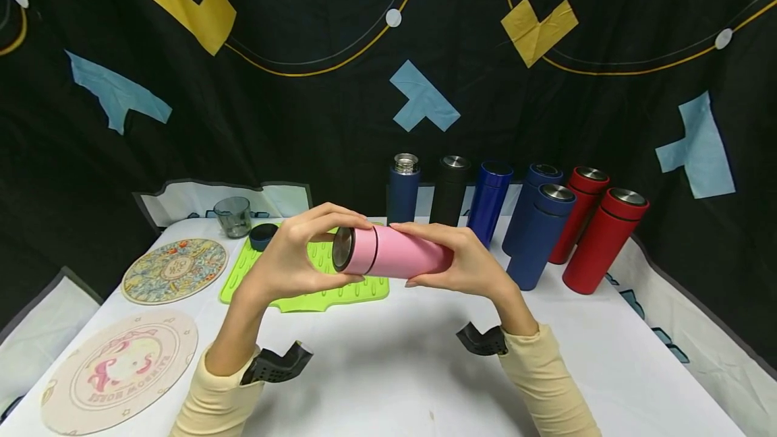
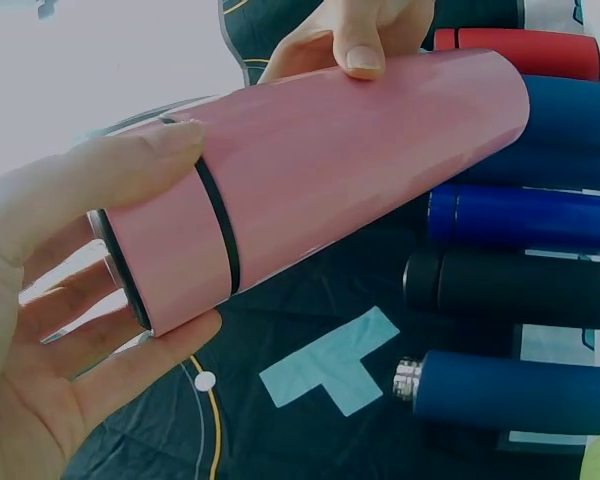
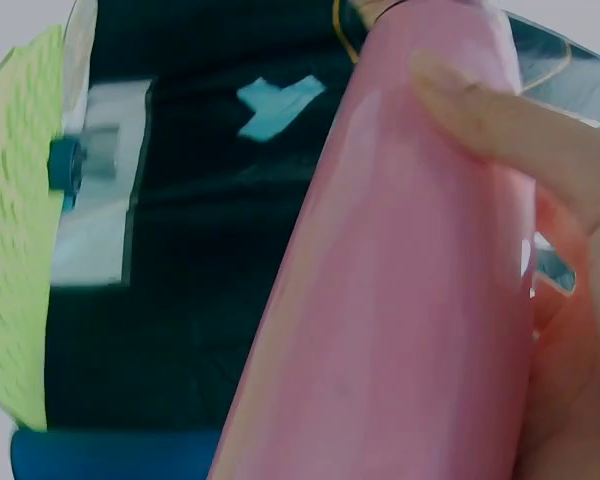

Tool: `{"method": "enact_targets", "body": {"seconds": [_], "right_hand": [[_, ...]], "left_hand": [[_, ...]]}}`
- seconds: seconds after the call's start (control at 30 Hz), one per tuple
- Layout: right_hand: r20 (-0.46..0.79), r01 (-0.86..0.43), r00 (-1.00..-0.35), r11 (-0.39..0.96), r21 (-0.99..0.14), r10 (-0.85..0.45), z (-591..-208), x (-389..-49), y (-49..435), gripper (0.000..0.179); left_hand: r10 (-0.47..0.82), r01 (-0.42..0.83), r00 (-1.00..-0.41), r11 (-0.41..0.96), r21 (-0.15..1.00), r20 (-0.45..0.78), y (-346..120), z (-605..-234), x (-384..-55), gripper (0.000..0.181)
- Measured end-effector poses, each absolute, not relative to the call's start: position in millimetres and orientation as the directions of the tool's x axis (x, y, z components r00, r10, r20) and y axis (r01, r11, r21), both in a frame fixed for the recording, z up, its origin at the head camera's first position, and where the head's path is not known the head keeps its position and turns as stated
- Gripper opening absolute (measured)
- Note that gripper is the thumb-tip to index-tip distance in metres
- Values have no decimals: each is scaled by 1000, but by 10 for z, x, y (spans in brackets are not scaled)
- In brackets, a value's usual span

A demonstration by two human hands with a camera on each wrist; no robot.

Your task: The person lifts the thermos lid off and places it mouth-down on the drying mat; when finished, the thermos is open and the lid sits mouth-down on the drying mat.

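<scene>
A pink thermos [image 1: 400,253] is held sideways in the air above the white table, its silver-and-black capped end to the left. My left hand [image 1: 286,256] pinches the cap end between thumb and fingers. In the left wrist view, the thumb [image 2: 140,165] lies across the cap beside the dark seam [image 2: 220,225]. With thumb and fingers, my right hand [image 1: 470,260] grips the body near the base. The right wrist view has the right thumb [image 3: 500,125] along the pink body. The cap sits on the body.
Behind stand an uncapped navy thermos [image 1: 403,194], a black one [image 1: 450,191], several blue ones [image 1: 539,238] and two red ones [image 1: 603,241]. At left are a green mat [image 1: 358,292], a dark cap [image 1: 262,236], a glass [image 1: 233,216] and two round mats [image 1: 176,272].
</scene>
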State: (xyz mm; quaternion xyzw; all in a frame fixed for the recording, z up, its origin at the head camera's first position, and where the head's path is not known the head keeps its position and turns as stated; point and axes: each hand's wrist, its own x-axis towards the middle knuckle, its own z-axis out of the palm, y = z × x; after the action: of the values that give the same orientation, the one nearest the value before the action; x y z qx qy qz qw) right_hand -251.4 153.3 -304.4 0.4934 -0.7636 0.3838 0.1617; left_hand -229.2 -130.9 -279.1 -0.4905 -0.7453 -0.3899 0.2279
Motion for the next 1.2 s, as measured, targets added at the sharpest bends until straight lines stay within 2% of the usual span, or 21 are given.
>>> {"method": "enact_targets", "body": {"seconds": [0.17, 0.57, 0.87, 1.03, 1.2], "right_hand": [[627, -876, -454, 190, -442, -633, -3056, -2534, 1514, 73], [670, -927, -355, 151, -344, -651, -3106, -2578, 1495, 72], [699, -946, -318, 168, -276, -640, -3105, -2529, 1475, 71], [733, -959, -279, 217, -182, -620, -3097, -2490, 1446, 70], [780, -950, -224, 309, -41, -585, -3072, -2451, 1413, 71]], "left_hand": [[562, 903, -428, 225, 367, 708, -1296, -2807, -2322, 68], [534, 877, -475, 227, 423, 699, -1349, -2839, -2341, 61], [527, 872, -481, 205, 444, 701, -1375, -2825, -2320, 60], [497, 870, -490, 227, 438, 716, -1376, -2833, -2323, 61], [422, 836, -548, 310, 454, 722, -1356, -2838, -2318, 60]]}}
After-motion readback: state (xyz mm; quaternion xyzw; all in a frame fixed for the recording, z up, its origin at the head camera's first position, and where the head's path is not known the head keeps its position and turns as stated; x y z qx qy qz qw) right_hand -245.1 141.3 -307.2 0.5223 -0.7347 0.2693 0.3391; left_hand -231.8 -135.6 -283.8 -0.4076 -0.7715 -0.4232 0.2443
